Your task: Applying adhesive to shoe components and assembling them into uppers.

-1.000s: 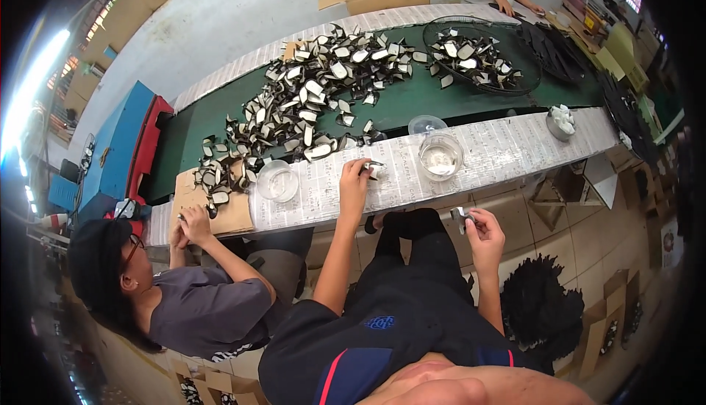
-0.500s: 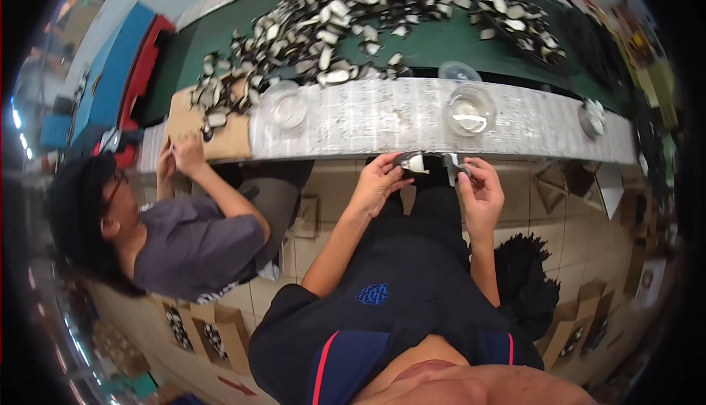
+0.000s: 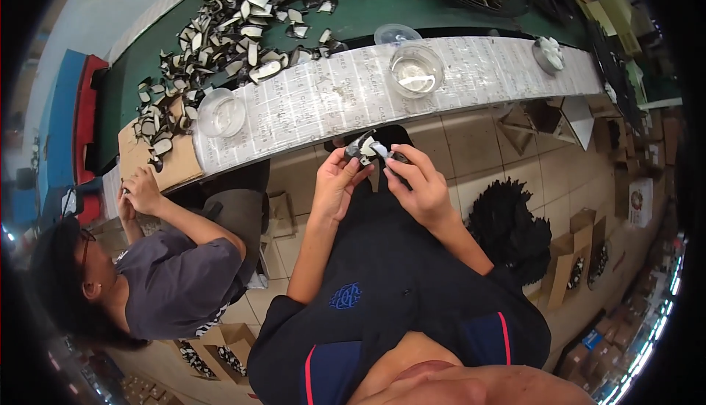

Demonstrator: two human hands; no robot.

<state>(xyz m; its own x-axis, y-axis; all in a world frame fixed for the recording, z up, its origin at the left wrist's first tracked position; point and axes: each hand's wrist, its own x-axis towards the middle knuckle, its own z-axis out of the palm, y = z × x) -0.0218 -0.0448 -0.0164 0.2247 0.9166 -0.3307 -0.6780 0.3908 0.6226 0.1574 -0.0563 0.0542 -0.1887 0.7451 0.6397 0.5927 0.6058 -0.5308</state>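
Note:
My left hand point(image 3: 337, 186) is closed on a small curved part with a black shell and a white face point(image 3: 360, 145), held in front of my chest just off the table's near edge. Pinched in the fingers of my right hand point(image 3: 425, 188) is a small whitish piece point(image 3: 379, 149), which meets the right side of that part. Its exact kind is too small to tell. Many similar black-and-white parts point(image 3: 254, 19) lie heaped on the green surface beyond. Nearest on the table stands a clear round tub point(image 3: 416, 71).
A second clear tub point(image 3: 221, 113) stands left. At far right is a small container with white wads point(image 3: 548, 55). A co-worker point(image 3: 184, 272) sits at my left, hands over a cardboard sheet point(image 3: 173, 161). A black fringed heap point(image 3: 507, 232) and open cartons point(image 3: 566, 258) lie right.
My hands were apart; the right has moved in to the left, bringing its whitish piece against the black-and-white part. The whole view has shifted and turned, moving the table up and left.

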